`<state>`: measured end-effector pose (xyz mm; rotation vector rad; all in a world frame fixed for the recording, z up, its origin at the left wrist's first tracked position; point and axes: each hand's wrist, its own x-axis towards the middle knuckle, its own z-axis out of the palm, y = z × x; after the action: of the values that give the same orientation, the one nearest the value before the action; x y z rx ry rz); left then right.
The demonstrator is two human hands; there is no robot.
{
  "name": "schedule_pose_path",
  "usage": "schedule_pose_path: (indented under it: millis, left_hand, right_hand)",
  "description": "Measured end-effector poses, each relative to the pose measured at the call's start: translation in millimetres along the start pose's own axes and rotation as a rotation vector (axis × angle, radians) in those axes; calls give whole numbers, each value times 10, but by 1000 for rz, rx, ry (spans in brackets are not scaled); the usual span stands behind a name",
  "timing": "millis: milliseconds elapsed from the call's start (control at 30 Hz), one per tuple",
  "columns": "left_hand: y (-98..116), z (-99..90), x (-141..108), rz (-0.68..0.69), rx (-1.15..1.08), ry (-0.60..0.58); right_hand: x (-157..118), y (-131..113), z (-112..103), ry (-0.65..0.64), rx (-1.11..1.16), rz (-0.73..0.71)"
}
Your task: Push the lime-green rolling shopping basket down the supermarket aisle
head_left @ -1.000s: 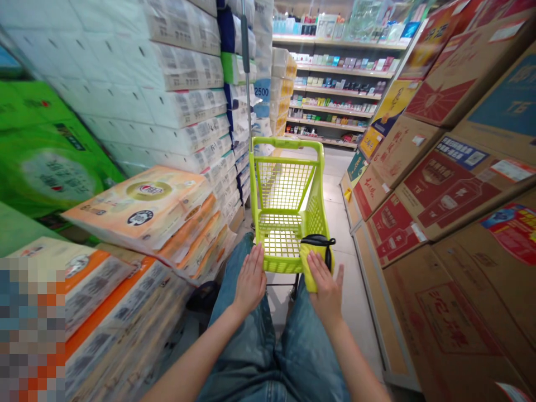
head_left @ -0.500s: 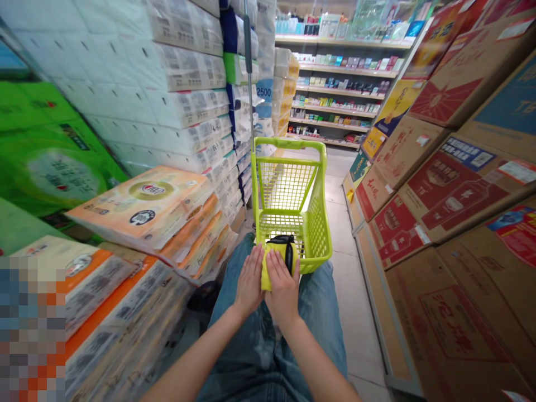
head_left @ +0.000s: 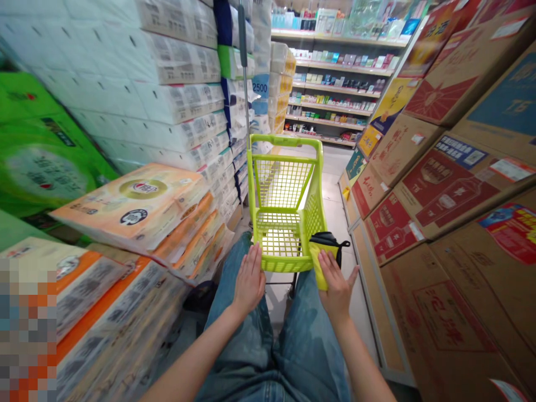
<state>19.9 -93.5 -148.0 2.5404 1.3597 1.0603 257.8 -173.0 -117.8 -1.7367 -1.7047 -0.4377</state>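
Yellow pouch (head_left: 319,274) moved right; under right hand (head_left: 337,289), grip unclear; left hand (head_left: 248,283) flat, beside basket (head_left: 288,263)

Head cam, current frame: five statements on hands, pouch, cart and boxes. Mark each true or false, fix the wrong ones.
1. The right hand touches the yellow pouch. True.
2. The cart is yellow-green. True.
3. The pouch lies in the middle of the cart floor. False: it is outside, by the cart's near right corner.
4. The left hand holds a bottle. False: the left hand is at the near left corner, no bottle in it.
5. Boxes are stacked on the right. True.
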Motion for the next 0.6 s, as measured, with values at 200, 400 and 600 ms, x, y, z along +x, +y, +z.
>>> schedule_pose_path:
  millis: [200, 400, 600]
  left_hand:
    - [7, 5, 2, -4, 1, 3]
    - [-59, -19, -20, 31, -13, -24]
    - [-55, -18, -24, 36, 3, -20]
  right_hand:
    - [93, -352, 185, 57, 45, 22]
    - [235, -1196, 442, -65, 202, -65]
    - [164, -1154, 394, -125, 214, -131]
